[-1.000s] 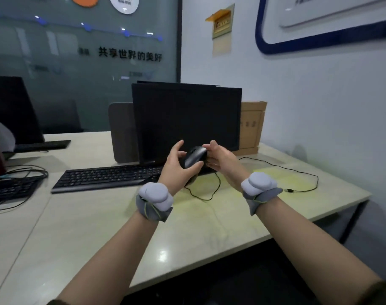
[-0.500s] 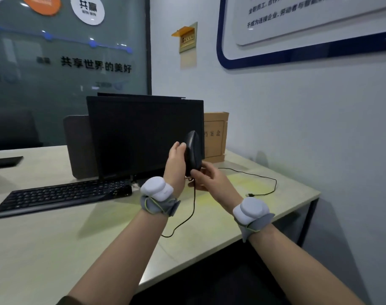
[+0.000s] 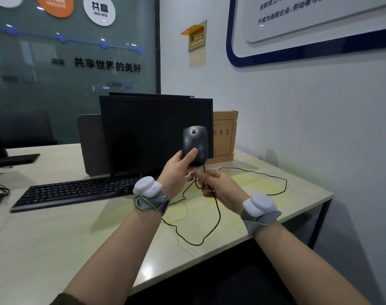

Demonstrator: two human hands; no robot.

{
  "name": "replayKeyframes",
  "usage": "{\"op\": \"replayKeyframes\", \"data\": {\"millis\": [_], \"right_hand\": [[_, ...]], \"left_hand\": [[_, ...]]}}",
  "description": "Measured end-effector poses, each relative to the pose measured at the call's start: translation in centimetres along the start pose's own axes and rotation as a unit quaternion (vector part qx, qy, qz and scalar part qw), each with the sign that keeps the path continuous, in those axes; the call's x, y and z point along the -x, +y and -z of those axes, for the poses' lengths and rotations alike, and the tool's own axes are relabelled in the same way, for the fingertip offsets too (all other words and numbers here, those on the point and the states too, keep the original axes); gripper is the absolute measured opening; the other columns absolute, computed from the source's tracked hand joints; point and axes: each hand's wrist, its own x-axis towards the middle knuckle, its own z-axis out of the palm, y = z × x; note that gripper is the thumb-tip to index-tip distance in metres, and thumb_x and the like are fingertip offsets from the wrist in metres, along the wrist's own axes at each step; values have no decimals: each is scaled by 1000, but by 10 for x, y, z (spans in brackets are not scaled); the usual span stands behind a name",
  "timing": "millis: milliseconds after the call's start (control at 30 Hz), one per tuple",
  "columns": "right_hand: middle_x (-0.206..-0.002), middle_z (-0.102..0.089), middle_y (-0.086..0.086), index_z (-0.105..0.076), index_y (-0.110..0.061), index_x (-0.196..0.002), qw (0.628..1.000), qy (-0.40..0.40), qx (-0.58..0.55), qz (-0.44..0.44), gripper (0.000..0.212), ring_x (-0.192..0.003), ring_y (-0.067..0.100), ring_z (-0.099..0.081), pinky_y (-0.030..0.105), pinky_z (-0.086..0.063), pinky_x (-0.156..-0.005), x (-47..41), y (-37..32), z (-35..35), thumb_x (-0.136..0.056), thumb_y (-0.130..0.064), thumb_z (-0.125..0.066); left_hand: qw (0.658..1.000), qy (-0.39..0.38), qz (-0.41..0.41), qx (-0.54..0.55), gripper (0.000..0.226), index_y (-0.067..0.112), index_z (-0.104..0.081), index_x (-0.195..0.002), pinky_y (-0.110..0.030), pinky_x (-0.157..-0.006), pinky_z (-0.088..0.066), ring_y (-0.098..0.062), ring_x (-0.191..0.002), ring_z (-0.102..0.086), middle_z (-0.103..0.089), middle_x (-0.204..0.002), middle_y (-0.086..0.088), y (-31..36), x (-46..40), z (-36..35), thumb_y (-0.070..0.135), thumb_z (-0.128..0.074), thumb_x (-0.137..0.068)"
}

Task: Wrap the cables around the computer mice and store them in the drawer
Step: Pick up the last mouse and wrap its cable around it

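Observation:
A black wired mouse (image 3: pixel 195 144) is held upright in the air in front of the monitor, its underside toward me. My left hand (image 3: pixel 176 172) grips its lower end, thumb across the shell. Its black cable (image 3: pixel 212 214) drops from the mouse, passes through my right hand (image 3: pixel 218 189), which pinches it just below the mouse, then loops over the desk and runs off to the right. No drawer is in view.
A dark monitor (image 3: pixel 152 133) and black keyboard (image 3: pixel 73 192) stand on the pale desk (image 3: pixel 55 249). A brown cardboard file box (image 3: pixel 224 137) leans at the wall. A second monitor's base (image 3: pixel 9 160) and cables sit far left. The desk's edge runs near right.
The mouse has been lifted off the desk and turned upright in my left hand. My right hand left the mouse body and now pinches the cable below it.

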Motion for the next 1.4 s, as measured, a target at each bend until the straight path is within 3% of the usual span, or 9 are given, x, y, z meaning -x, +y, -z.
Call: {"op": "replayKeyframes", "data": {"millis": [167,233,367,533,733,933,1100,1267,1400], "right_hand": [[-84,-60,-15,-72,-18,-92,977,28,200,63,25,-72,-15,-53,0,-38,-65,5,11,1,-95,-26,-48],[-83,-60,-10,-72,-14,-90,964,41,255,64,30,-76,-6,-55,5,-38,-66,6,10,7,-95,-29,-47],[-66,-63,-7,-65,-18,-77,978,3,206,-11,36,-48,6,-52,17,-37,-50,12,12,14,-92,-45,-47],[-61,-62,-18,-68,-29,-75,967,59,223,104,19,-54,-6,-50,6,-37,-53,22,0,28,-90,-24,-58],[-72,-61,3,-62,-31,-85,927,84,344,123,7,-62,7,-49,16,-40,-59,25,-17,48,-88,-26,-59],[-63,-54,-16,-64,-35,-77,919,92,348,162,15,-55,-9,-47,3,-37,-53,30,-44,60,-85,-23,-63],[-68,-58,-12,-65,-23,-82,915,156,311,206,3,-60,-1,-49,7,-39,-56,24,-66,71,-84,-21,-65],[-62,-58,-8,-68,-20,-81,948,124,229,181,6,-48,-4,-48,8,-39,-47,20,-67,71,-85,-19,-64],[-59,-58,-7,-61,-21,-69,939,120,296,127,24,-48,2,-52,12,-44,-49,14,-48,55,-88,-9,-56]], "left_hand": [[989,14,-60,131,34,14,-49,-118,-36,-83,-54,-22,-101,-67,-65,-109,-6,4,-2,1,29,-55,-88],[983,25,-85,162,43,11,-42,-128,-34,-82,-56,-22,-100,-66,-62,-111,-8,5,-1,0,25,-55,-89],[976,47,-98,191,48,14,-38,-135,-41,-85,-55,-25,-106,-60,-54,-119,-10,6,-7,4,21,-55,-90],[991,107,-76,20,50,20,-42,-130,-26,-68,-57,-21,-93,-63,-57,-107,-4,4,-14,19,14,-64,-85],[974,143,-108,-141,34,19,-52,-108,-21,-65,-52,-9,-66,-61,-62,-94,-1,-3,-15,30,22,-70,-79],[932,51,-143,-329,38,27,-54,-115,-11,-69,-45,-2,-86,-62,-63,-94,13,7,-4,32,24,-70,-80],[922,-61,-141,-355,28,38,-55,-104,-11,-71,-47,3,-85,-64,-66,-97,10,15,9,25,26,-67,-82],[964,-206,-65,-155,30,27,-59,-111,-32,-92,-52,-18,-103,-62,-64,-109,-2,15,16,16,22,-63,-82],[972,-231,-23,40,50,16,-55,-112,-29,-85,-53,-17,-95,-62,-62,-104,-4,12,15,-1,33,-76,-70]]}}
